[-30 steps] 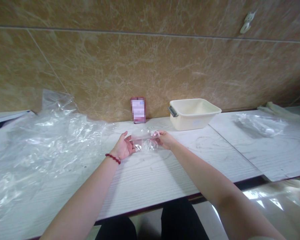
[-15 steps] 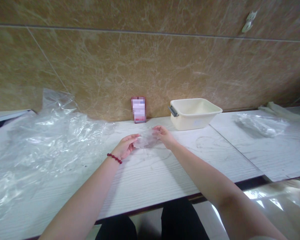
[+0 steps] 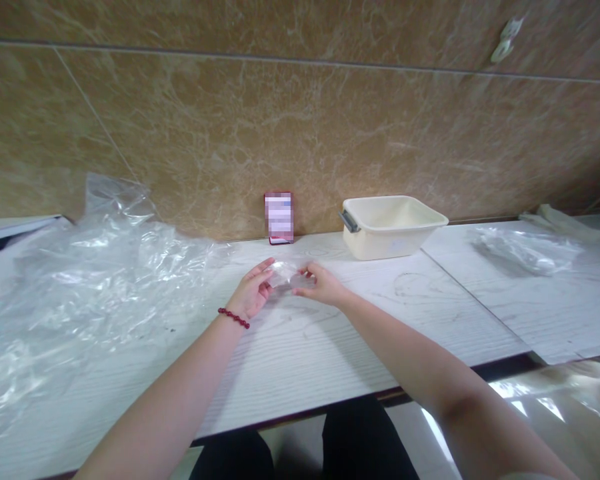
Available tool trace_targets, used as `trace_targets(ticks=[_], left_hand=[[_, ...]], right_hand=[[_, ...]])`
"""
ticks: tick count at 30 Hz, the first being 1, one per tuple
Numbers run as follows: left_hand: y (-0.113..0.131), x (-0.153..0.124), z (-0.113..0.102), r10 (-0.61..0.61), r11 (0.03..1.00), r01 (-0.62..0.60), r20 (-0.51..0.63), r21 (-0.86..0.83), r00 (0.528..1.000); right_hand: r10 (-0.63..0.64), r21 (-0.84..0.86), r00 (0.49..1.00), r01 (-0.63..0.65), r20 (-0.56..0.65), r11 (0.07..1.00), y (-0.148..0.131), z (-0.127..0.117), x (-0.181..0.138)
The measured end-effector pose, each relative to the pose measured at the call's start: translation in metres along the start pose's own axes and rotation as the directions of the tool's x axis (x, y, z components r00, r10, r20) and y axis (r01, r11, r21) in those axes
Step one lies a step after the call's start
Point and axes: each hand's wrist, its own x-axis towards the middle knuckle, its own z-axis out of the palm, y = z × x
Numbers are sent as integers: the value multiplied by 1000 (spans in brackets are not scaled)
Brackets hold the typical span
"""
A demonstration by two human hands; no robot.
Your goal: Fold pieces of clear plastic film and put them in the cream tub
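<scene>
Probably to keep 1 piece of clear plastic film (image 3: 283, 272) spread, the left hand (image 3: 251, 293) pinches it; the right hand (image 3: 325, 285) curls at its right end (grip unclear).

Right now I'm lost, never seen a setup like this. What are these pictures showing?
No machine here: these are a person's bare hands, filmed by one camera worn on the head, looking forward and down. The left hand, below a red bead bracelet, holds a small piece of clear plastic. The right hand is at its other end, its grip unclear. On the pale table, crumpled clear sheeting spreads at left; a cream tub and a smaller plastic heap sit to the right. Behind the hands stands a red-edged object, its face blurred.
</scene>
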Motion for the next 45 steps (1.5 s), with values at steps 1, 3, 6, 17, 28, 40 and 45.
trace_targets(ticks=[1, 3, 6, 17, 28, 40, 45], left_hand=[[0, 0, 0, -4, 1000, 4, -2, 2, 1000], [0, 0, 1, -5, 1000, 5, -4, 6, 1000], [-1, 0, 0, -1, 1000, 1, 1, 11, 1000], [-3, 1, -2, 1, 1000, -1, -5, 9, 1000], [-3, 4, -6, 40, 999, -40, 0, 6, 999], [-4, 5, -9, 51, 997, -51, 12, 60, 999], [-4, 5, -9, 57, 997, -57, 12, 57, 998]], right_hand=[[-31, -37, 999, 30, -22, 999, 0, 0, 0], [-95, -78, 993, 89, -70, 993, 0, -1, 1], [-165, -77, 977, 156, -135, 985, 2, -5, 3], [295, 529, 953, -216, -69, 820, 12, 5, 11], [375, 821, 903, -370, 209, 434, 0, -1, 7], [392, 863, 896, -358, 210, 356, 7, -2, 10], [297, 822, 936, -318, 191, 473, 6, -3, 8]])
